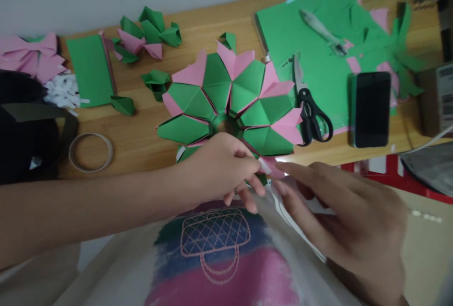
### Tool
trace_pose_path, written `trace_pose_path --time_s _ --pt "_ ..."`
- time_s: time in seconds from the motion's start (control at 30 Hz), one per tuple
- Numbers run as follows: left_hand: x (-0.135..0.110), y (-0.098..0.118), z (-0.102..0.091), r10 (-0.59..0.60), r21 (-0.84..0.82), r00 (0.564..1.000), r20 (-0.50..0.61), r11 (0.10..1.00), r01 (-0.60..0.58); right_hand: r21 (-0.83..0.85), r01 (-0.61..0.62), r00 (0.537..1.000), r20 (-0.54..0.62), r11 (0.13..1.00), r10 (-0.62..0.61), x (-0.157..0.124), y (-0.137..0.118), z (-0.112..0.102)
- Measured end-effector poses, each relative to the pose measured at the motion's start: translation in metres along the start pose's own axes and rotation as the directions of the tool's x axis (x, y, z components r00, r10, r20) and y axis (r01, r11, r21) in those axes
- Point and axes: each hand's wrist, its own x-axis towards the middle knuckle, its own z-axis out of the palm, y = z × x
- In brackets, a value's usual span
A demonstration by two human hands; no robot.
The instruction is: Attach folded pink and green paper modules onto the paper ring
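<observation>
While the paper flower (249, 84) spreads beyond the left hand (230, 159), grip unclear, right hand (357, 211) alongside, parted

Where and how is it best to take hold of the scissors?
The scissors are probably best gripped by the black handles, from the near table edge with the right hand: the handles lie nearer and the blades point away. The right loop looks freer; pink paper tips sit by the left.
</observation>
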Motion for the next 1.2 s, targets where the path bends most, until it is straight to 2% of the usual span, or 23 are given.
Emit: trace_pose_path --time_s 0.1,0.27,0.33,0.37,0.4,0.43,0.47,0.5,0.53,0.57,0.6,0.63,0.67,0.73,0.83,0.9,0.93,1.03,1.07,1.13,1.2 --pt "0.0 0.002 0.0 -0.013 -0.017 1.0 0.009 1.0 0.013 -0.073 0.16 0.987 -0.021 0.984 -0.162 -0.006 0.006 0.01" --pt "-0.005 0.007 -0.002 -0.044 -0.005 0.999 0.018 0.999 0.045 -0.197 0.299 0.94 -0.11 0.934 -0.324 -0.009 0.016 0.025" --pt "-0.011 0.006 -0.004 -0.03 0.088 1.0 0.001 0.996 0.03 -0.207 0.326 0.922 -0.146 0.922 -0.358 -0.009 0.018 0.027" --pt "-0.014 0.005 -0.005 0.018 0.19 0.999 -0.036 0.982 -0.011 -0.215 0.329 0.915 -0.167 0.919 -0.367 -0.008 0.018 0.027" --pt "-0.018 0.003 -0.005 0.116 0.337 0.99 -0.078 0.938 -0.084 -0.221 0.329 0.91 -0.186 0.918 -0.371 -0.008 0.019 0.028" --pt "-0.02 -0.001 -0.006 0.272 0.516 0.956 -0.109 0.838 -0.18 -0.224 0.328 0.906 -0.201 0.918 -0.372 -0.008 0.019 0.028" --pt "-0.022 -0.005 -0.007 0.46 0.7 0.882 -0.098 0.662 -0.267 -0.223 0.326 0.903 -0.213 0.919 -0.372 -0.008 0.019 0.028" --pt "-0.023 -0.009 -0.007 0.631 0.846 0.776 -0.029 0.429 -0.317 -0.221 0.324 0.904 -0.215 0.92 -0.37 -0.007 0.019 0.028" --pt "-0.023 -0.014 -0.006 0.75 0.93 0.658 0.07 0.189 -0.315 -0.22 0.324 0.905 -0.213 0.92 -0.369 -0.007 0.019 0.028" --pt "-0.021 -0.018 -0.006 0.806 0.961 0.567 0.173 -0.012 -0.276 -0.216 0.327 0.906 -0.206 0.92 -0.37 -0.007 0.019 0.028" --pt "-0.018 -0.022 -0.005 0.823 0.962 0.51 0.25 -0.152 -0.226 -0.214 0.329 0.907 -0.199 0.92 -0.371 -0.006 0.019 0.028" --pt "-0.015 -0.026 -0.004 0.823 0.953 0.483 0.299 -0.238 -0.186 -0.212 0.33 0.907 -0.199 0.92 -0.371 -0.006 0.019 0.028" --pt "-0.012 -0.029 -0.003 0.818 0.945 0.473 0.328 -0.285 -0.161 -0.209 0.327 0.908 -0.202 0.922 -0.368 -0.005 0.019 0.028" --pt "-0.005 -0.034 0.0 0.832 0.94 0.438 0.34 -0.313 -0.136 -0.204 0.323 0.906 -0.215 0.924 -0.364 -0.003 0.018 0.027" --pt "0.001 -0.04 0.002 0.889 0.947 0.327 0.321 -0.299 -0.117 -0.209 0.33 0.899 -0.227 0.92 -0.374 0.0 0.017 0.025" --pt "0.003 -0.044 0.002 0.901 0.946 0.292 0.321 -0.292 -0.137 -0.215 0.34 0.9 -0.206 0.915 -0.383 0.0 0.018 0.023" --pt "0.003 -0.045 0.002 0.898 0.944 0.298 0.323 -0.284 -0.169 -0.219 0.343 0.903 -0.192 0.913 -0.385 0.0 0.018 0.023" --pt "0.004 -0.048 0.0 0.872 0.931 0.373 0.318 -0.214 -0.295 -0.209 0.324 0.921 -0.151 0.923 -0.358 -0.003 0.019 0.022" --pt "0.004 -0.049 0.0 0.869 0.93 0.385 0.311 -0.195 -0.31 -0.209 0.293 0.933 -0.153 0.933 -0.327 -0.005 0.018 0.021" --pt "0.004 -0.05 -0.001 0.876 0.934 0.365 0.316 -0.219 -0.282 -0.21 0.209 0.954 -0.172 0.955 -0.246 -0.008 0.018 0.021" --pt "0.004 -0.052 -0.002 0.892 0.933 0.297 0.342 -0.286 -0.219 -0.205 0.167 0.959 -0.195 0.964 -0.208 -0.01 0.017 0.022"
